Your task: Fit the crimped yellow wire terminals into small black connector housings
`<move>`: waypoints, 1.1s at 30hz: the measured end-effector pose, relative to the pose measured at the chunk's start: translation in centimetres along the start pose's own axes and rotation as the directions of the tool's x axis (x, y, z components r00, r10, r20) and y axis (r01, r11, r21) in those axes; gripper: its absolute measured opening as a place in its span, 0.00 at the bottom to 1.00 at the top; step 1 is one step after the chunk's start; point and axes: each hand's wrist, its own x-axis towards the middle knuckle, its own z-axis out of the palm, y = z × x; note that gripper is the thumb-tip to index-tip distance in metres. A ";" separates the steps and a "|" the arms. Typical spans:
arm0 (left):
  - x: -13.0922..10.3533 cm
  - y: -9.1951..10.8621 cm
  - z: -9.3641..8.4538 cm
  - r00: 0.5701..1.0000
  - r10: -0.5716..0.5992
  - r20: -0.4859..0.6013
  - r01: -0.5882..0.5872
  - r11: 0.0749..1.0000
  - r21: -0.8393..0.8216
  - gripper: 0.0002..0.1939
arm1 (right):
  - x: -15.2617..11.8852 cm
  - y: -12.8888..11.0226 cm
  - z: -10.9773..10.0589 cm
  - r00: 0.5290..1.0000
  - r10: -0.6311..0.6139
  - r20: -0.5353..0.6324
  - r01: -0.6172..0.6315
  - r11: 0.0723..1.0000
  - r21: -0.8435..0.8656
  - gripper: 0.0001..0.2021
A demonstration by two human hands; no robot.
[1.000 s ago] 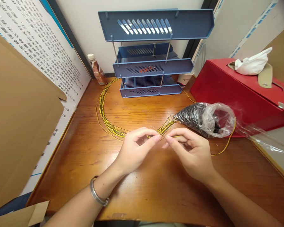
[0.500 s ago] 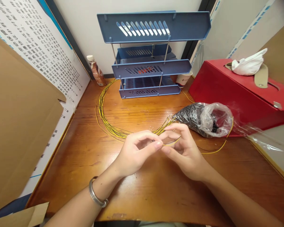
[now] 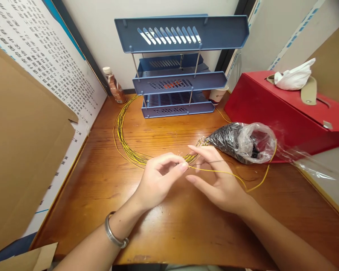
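Note:
My left hand (image 3: 164, 177) pinches the end of a yellow wire (image 3: 214, 171) and a thin dark wire (image 3: 211, 162) between thumb and forefinger. From there the wires run right, passing over my right hand (image 3: 219, 180), toward the plastic bag. My right hand is open, its thumb and fingers apart, just right of the pinch. Behind both hands lies a looped bundle of yellow and black wires (image 3: 122, 137) on the wooden table. Its ends reach a clear plastic bag (image 3: 228, 141) filled with small black pieces. A metal bracelet circles my left wrist.
A blue tiered tray rack (image 3: 180, 79) stands at the back, with a bottle (image 3: 115, 86) to its left and a paper cup (image 3: 218, 95) to its right. A red box (image 3: 271, 109) with tissue is at right. Cardboard (image 3: 28, 143) leans at left.
My right hand has opened, and the wire that curved between its fingers now stretches across that hand. My left hand keeps its pinch and has shifted slightly left.

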 end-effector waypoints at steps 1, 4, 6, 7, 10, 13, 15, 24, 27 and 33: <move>0.0 0.0 0.0 1.000 -0.009 -0.001 0.009 1.000 0.011 0.08 | 0.0 -0.1 0.0 1.000 0.012 -0.022 -0.011 0.998 0.063 0.29; 0.1 0.0 0.1 1.000 -0.018 -0.006 0.018 0.999 0.037 0.08 | 0.1 -0.5 -0.2 0.996 -0.009 -0.086 0.020 0.992 0.127 0.17; 0.1 -0.1 0.1 1.000 -0.012 -0.002 0.012 0.999 0.052 0.08 | 0.3 -0.8 -0.3 0.992 -0.032 -0.119 0.043 0.996 0.084 0.08; 0.1 -0.2 0.2 1.000 -0.009 0.000 0.009 0.998 0.061 0.08 | 0.3 -0.9 -0.4 0.991 -0.037 -0.130 0.045 0.997 0.063 0.06; 0.1 -0.3 0.2 1.000 -0.005 0.014 0.004 0.997 0.077 0.07 | 0.5 -0.9 -0.4 0.988 -0.027 -0.152 0.033 0.999 0.033 0.05; 0.1 -0.4 0.1 0.999 0.001 0.034 -0.004 0.996 0.090 0.07 | 0.6 -0.8 -0.4 0.988 -0.043 -0.146 0.047 0.999 0.023 0.05; 0.1 -0.4 0.1 0.999 0.008 0.049 -0.013 0.995 0.101 0.08 | 0.6 -0.8 -0.5 0.988 -0.068 -0.141 0.071 0.997 0.015 0.05; 0.1 -0.5 0.1 0.995 0.004 0.099 -0.017 0.992 0.124 0.08 | 0.6 -0.9 -0.6 0.979 -0.168 -0.114 0.163 0.985 -0.053 0.07; 0.1 -0.4 0.0 0.994 0.001 0.108 -0.015 0.992 0.125 0.09 | 0.6 -0.9 -0.7 0.977 -0.174 -0.119 0.169 0.984 -0.054 0.06; 0.1 -0.3 0.1 0.994 -0.021 0.103 0.010 0.994 0.106 0.09 | 0.6 -0.9 -0.7 0.976 -0.169 -0.140 0.159 0.984 -0.077 0.07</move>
